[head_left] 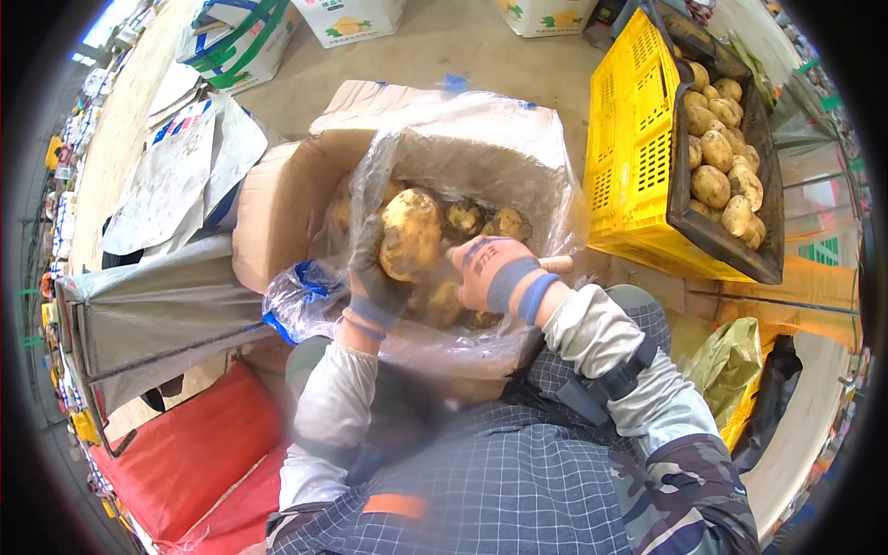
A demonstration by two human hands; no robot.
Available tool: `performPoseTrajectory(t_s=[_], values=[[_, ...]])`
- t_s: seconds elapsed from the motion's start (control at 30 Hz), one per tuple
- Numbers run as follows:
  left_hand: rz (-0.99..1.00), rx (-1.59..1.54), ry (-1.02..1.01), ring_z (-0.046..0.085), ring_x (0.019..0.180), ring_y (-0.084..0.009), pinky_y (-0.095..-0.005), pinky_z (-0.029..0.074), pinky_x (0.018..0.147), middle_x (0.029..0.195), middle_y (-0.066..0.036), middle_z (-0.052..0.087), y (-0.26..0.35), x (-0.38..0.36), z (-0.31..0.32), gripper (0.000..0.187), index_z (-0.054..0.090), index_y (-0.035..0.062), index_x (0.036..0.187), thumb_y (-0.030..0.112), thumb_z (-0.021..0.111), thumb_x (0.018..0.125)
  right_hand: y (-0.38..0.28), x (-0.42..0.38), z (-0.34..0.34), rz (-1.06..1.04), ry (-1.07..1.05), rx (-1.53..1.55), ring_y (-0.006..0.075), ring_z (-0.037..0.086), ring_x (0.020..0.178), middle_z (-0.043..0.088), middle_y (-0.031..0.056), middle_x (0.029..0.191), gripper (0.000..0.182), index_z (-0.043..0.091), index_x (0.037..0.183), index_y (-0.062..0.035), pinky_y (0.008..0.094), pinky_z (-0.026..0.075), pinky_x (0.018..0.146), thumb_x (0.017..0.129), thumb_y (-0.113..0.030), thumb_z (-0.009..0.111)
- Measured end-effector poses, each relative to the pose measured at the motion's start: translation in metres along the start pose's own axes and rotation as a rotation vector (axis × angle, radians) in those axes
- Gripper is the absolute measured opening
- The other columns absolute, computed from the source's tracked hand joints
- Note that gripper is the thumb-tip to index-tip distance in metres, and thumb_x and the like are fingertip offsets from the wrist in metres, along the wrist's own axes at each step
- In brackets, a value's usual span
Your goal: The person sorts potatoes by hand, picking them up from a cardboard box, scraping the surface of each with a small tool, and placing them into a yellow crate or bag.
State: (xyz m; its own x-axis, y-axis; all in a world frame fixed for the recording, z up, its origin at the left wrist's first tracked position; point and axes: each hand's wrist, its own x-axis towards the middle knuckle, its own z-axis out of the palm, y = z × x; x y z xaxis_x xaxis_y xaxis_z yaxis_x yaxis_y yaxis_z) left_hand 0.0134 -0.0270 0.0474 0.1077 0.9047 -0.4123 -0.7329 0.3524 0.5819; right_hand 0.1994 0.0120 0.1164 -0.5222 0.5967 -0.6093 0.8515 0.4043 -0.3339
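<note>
A large yellow-brown potato (410,234) with dark soil patches is held up over an open cardboard box (261,217) lined with clear plastic. My left hand (377,273), in a dark-palmed glove, grips it from the left and below. My right hand (495,271), in an orange and blue glove, is closed at the potato's right side; a light brown handle-like piece (557,264) sticks out of its right side, and the rest is hidden in the fist. Several dirty potatoes (464,217) lie in the box below.
At the right, a yellow crate (632,139) with a dark rim holds many potatoes (715,150). White printed cartons (350,20) stand at the back. A grey sheet-covered frame (171,310) and a red sack (199,453) are at the left. An olive bag (731,370) lies lower right.
</note>
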Motion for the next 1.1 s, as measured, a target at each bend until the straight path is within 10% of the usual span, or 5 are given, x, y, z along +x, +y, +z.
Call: performPoseTrajectory(t_s=[0.5, 0.57, 0.77, 0.97, 1.1], values=[[0.489, 0.810, -0.030, 0.062, 0.107, -0.0203, -0.0345, 0.052, 0.091, 0.123, -0.012, 0.062, 0.002, -0.010, 0.010, 0.048, 0.055, -0.0018, 0.127, 0.038, 0.050, 0.101, 0.004, 0.015, 0.012, 0.010, 0.070, -0.010, 0.0337, 0.066, 0.108, 0.068, 0.0198, 0.113, 0.037, 0.062, 0.116, -0.0061, 0.0409, 0.052, 0.092, 0.091, -0.031, 0.055], [0.832, 1.459, -0.013, 0.063, 0.107, -0.0211, -0.0346, 0.052, 0.090, 0.123, -0.011, 0.062, -0.001, -0.004, -0.009, 0.046, 0.054, -0.0017, 0.129, 0.033, 0.057, 0.099, 0.010, 0.016, 0.010, 0.072, 0.161, 0.053, 0.0335, 0.066, 0.107, 0.069, 0.0197, 0.112, 0.035, 0.063, 0.115, -0.0068, 0.0411, 0.052, 0.092, 0.091, -0.031, 0.055], [-0.034, -0.090, 0.085, 0.063, 0.109, -0.0255, -0.0357, 0.052, 0.091, 0.120, -0.015, 0.064, 0.009, 0.000, 0.004, 0.047, 0.052, -0.0006, 0.132, 0.004, 0.068, 0.088, -0.001, 0.015, 0.017, 0.007, 0.066, -0.025, 0.0345, 0.064, 0.109, 0.067, 0.0196, 0.115, 0.044, 0.059, 0.124, -0.0078, 0.0400, 0.050, 0.095, 0.091, -0.037, 0.056], [0.851, 1.337, -0.033, 0.059, 0.117, -0.0247, -0.0351, 0.047, 0.098, 0.128, -0.018, 0.061, 0.007, 0.008, -0.006, 0.049, 0.048, -0.0033, 0.138, 0.024, 0.054, 0.098, 0.024, 0.032, 0.038, 0.092, 0.753, 0.539, 0.0364, 0.065, 0.105, 0.065, 0.0214, 0.116, 0.060, 0.049, 0.137, 0.0017, 0.0421, 0.050, 0.093, 0.089, -0.031, 0.066], [0.436, 0.458, -0.177, 0.055, 0.123, -0.0234, -0.0367, 0.045, 0.102, 0.131, -0.018, 0.058, 0.024, -0.010, 0.040, 0.053, 0.048, -0.0039, 0.138, 0.029, 0.051, 0.097, 0.029, 0.020, 0.011, 0.192, 0.212, 1.511, 0.0355, 0.056, 0.121, 0.057, 0.0248, 0.131, 0.070, 0.043, 0.143, 0.0011, 0.0386, 0.045, 0.102, 0.088, -0.035, 0.069]])
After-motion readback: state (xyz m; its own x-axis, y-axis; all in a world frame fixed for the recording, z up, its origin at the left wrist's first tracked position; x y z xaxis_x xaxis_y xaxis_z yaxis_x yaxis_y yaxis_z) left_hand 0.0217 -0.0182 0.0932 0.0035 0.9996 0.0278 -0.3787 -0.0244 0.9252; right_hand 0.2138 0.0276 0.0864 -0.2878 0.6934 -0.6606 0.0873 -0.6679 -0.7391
